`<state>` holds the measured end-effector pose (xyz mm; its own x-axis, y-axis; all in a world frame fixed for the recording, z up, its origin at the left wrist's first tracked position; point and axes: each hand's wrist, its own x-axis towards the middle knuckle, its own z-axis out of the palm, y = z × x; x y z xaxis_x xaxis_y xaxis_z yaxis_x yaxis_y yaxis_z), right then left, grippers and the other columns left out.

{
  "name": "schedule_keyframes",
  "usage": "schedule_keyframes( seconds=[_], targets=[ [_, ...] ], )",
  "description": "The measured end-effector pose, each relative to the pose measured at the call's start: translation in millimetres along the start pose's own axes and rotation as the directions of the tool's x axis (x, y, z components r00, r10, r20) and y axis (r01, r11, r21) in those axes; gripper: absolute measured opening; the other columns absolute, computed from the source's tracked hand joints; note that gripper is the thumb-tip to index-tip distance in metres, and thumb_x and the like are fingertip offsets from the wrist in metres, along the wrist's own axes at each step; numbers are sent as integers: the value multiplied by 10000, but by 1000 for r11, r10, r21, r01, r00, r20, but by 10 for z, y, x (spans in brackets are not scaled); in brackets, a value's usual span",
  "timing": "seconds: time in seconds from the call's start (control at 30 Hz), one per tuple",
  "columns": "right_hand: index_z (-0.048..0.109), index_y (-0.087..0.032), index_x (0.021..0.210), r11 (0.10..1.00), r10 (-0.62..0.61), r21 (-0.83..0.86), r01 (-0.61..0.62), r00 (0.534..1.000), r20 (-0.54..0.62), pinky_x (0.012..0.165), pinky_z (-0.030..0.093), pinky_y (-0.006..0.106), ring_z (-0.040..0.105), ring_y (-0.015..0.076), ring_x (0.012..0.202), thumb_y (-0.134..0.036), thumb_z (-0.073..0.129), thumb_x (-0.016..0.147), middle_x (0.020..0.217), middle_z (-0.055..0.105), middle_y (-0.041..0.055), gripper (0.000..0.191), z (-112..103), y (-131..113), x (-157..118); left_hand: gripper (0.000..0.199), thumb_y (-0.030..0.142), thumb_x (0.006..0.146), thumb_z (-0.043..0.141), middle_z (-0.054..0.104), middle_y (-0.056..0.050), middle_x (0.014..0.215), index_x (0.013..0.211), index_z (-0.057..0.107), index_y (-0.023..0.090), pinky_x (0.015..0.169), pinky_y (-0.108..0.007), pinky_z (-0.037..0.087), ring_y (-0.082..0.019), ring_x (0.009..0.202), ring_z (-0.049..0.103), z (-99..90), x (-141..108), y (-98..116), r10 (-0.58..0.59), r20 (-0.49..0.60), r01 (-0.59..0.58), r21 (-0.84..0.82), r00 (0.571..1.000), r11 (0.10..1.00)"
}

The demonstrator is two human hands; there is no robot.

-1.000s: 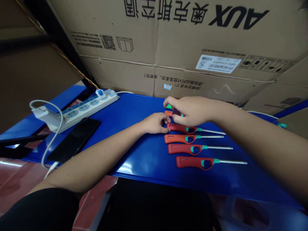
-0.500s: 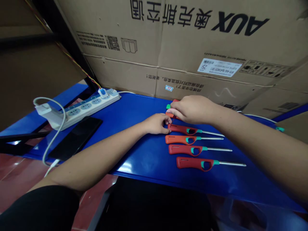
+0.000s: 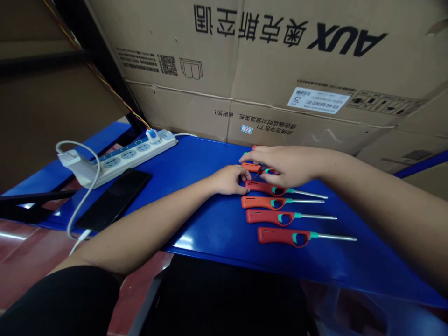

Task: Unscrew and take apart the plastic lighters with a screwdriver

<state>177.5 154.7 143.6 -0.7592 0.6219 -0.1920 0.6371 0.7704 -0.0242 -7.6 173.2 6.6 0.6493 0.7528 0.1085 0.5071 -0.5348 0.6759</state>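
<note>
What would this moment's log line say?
left hand: touching red lighter | right hand: at dark tool | nearby: phone, power strip

Thin dark tool (image 3: pixel 258 174): upper part hidden by right hand (image 3: pixel 289 164), tip too small to place on red lighter (image 3: pixel 262 187) | orange lighter (image 3: pixel 249 167): rod hidden behind same hand | farthest red piece (image 3: pixel 254 147), tabletop's (image 3: pixel 210 228) back edge: mostly covered, kind unclear | carton (image 3: pixel 210 86): cut off by picture's top, small print illegible
</note>
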Motion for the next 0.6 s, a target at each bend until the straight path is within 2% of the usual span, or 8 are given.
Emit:
schedule_keyframes(
  seconds=[0.1,0.13,0.2,0.3,0.4,0.47,0.53,0.6],
  targets=[
    [643,-155,1132,960,215,-183,-214,977,-13,567,333,321,638,260,719,-441,347,999,871,716,165,432,16,-12,30,308,319,682,746,646,-12,903,936,658,168,669,-251,444,-136,723,566,-3,-2,0,4,-10,-4,3,1000,1000],
    [642,-154,1111,950,240,-196,-241,970,-30,559,325,325,635,264,701,-420,330,1002,851,715,167,424,24,-10,38,316,320,680,750,647,-15,917,941,657,168,671,-253,447,-132,713,562,-4,-2,0,5,-14,-5,4,1000,1000],
    [585,-168,1207,984,142,-103,-146,989,-41,595,365,322,652,257,778,-344,399,973,969,726,158,347,39,5,41,327,321,683,751,648,-18,929,955,656,167,676,-257,454,-129,705,557,-4,-1,0,5,-14,-5,5,1000,1000],
    [448,-177,1364,998,9,67,-6,999,-51,667,416,301,653,229,906,-305,497,917,1141,705,136,467,48,23,31,324,319,694,747,650,-21,940,965,654,166,677,-257,455,-129,712,557,-6,0,3,12,-6,-12,11,1000,1000],
    [571,-182,1244,987,148,-56,-150,988,-37,593,361,308,642,243,778,-442,421,965,958,726,128,410,48,9,31,325,308,700,742,649,-21,934,977,654,163,671,-257,451,-131,712,559,-8,-2,6,28,-1,-28,12,1000,1000],
    [637,-192,1141,969,203,-134,-208,978,-48,571,327,311,629,243,718,-456,336,993,857,717,123,426,54,4,30,317,303,698,744,647,-19,917,969,654,164,671,-256,449,-132,710,556,-7,-4,3,33,-4,-33,12,999,999],
    [597,-192,1214,989,125,-77,-129,991,-53,599,359,307,642,234,774,-375,358,985,932,725,123,379,70,9,19,315,307,698,752,643,-17,910,961,653,164,668,-253,447,-130,708,552,-3,-5,-5,37,-9,-37,12,999,999],
    [463,-175,1374,1000,7,17,-5,997,-81,657,407,298,653,228,887,-316,443,942,1109,711,138,455,94,10,2,317,309,702,756,639,-16,903,964,654,163,660,-249,443,-130,709,549,4,-7,-15,51,-17,-51,11,999,999]
  ],
)
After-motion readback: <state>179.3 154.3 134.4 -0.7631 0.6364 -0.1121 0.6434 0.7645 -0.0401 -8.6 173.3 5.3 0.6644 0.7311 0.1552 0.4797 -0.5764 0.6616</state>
